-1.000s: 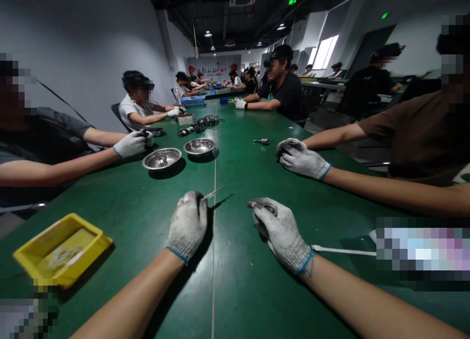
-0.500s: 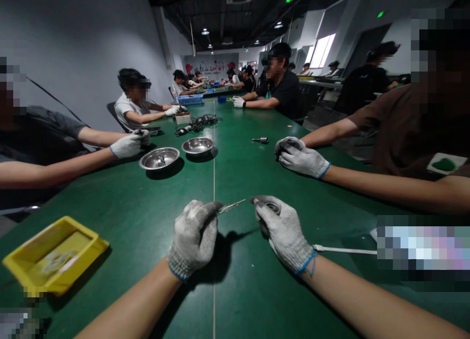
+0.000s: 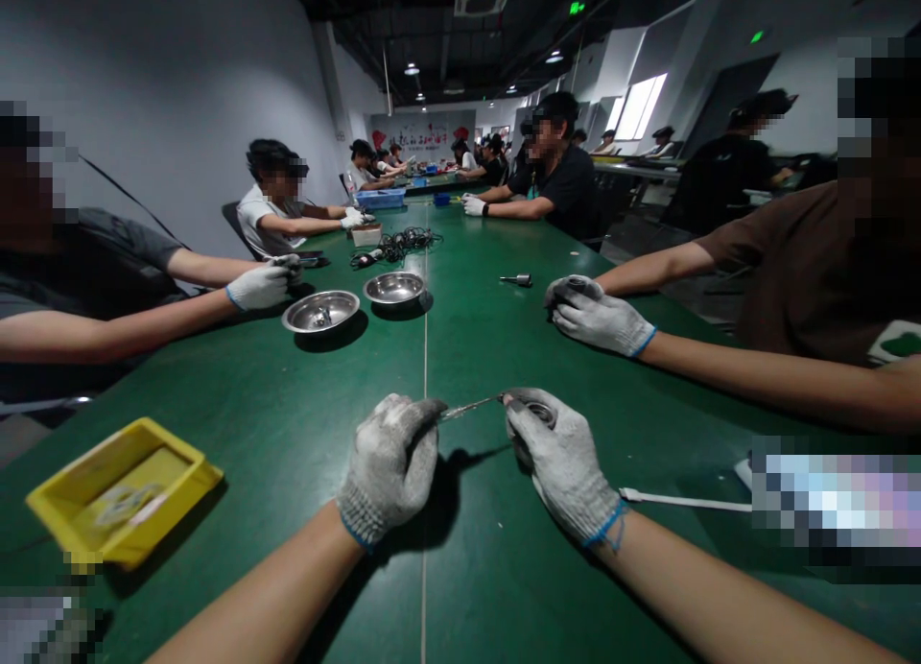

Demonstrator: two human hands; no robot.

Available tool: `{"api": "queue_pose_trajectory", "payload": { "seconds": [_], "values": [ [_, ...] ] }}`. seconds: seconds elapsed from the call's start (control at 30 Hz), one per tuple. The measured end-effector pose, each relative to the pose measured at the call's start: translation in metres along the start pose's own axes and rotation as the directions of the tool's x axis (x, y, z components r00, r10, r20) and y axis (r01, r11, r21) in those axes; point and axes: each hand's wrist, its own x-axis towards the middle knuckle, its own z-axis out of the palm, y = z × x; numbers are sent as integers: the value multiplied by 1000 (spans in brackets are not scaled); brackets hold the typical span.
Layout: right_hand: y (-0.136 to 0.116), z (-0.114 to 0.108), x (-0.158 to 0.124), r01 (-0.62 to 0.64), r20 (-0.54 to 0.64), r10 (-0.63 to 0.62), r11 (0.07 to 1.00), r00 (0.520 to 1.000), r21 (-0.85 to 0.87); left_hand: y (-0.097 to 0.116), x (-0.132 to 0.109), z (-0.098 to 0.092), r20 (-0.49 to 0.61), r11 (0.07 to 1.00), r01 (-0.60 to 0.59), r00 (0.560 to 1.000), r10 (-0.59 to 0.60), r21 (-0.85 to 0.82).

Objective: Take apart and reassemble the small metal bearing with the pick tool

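Observation:
Both of my hands wear white knit gloves with darkened fingertips. My left hand (image 3: pixel 392 462) is closed on slim, pointed metal tweezers (image 3: pixel 469 408), their tip aimed right. My right hand (image 3: pixel 561 458) is closed around a round metal part (image 3: pixel 539 414) with a ring-shaped top face; the fingers hide the rest. At the thumb and fingertip of that hand is a tiny dark piece (image 3: pixel 506 397), too small to name. The tweezers' tip meets or nearly meets it. Both hands are above the green table (image 3: pixel 467 587).
A yellow bin (image 3: pixel 208 472) lies left, with small clear bags inside. Two steel bowls (image 3: pixel 288 323) (image 3: pixel 394 302) stand beyond my left hand. Farther off are a dark cable bundle (image 3: pixel 403 246) and a small metal shaft part (image 3: pixel 516 280). Co-workers' gloved hands (image 3: pixel 601 319) (image 3: pixel 263 285) flank the table. A white cable (image 3: pixel 683 500) lies right.
The tweezers' tip has come up to the small piece at my right fingertips, closing the gap. My right hand keeps its hold. The whole view has shifted slightly.

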Motion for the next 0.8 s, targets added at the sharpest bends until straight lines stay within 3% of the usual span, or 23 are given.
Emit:
{"api": "queue_pose_trajectory", "payload": {
  "seconds": [0.6,0.8],
  "values": [
    [-4,3,-1,-49,52,46,997,998,54,1,0,3,-33,993,-9,999,13,117],
    [-18,3,-5,-50,47,51,999,998,-13,1,0,3,-52,994,10,999,-4,106]
  ]
}}
